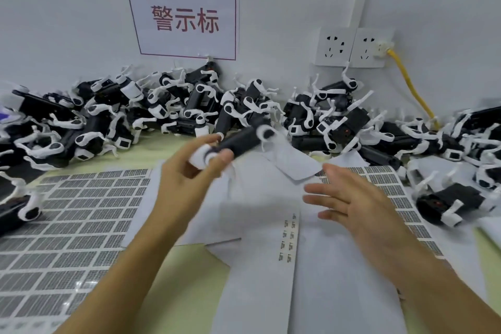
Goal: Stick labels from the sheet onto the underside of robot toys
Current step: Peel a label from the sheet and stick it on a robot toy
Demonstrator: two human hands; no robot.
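1. Left hand (189,171) pinches one white end of a black robot toy (238,141), lifted clear of the table.
2. Toy's long axis runs from the grip up and right, toward the toy pile (189,106).
3. Right hand (349,198) flat, fingers spread, holding nothing, low and right of the toy.
4. Label sheet (81,211) lies left, under the left forearm; a small label strip (288,238) sits nearer the right hand, likely the peeling hand.

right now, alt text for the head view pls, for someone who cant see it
The left hand holds a black-and-white robot toy above white backing paper, while the right hand hovers open. Label sheets lie alongside, and a pile of robot toys lines the wall.
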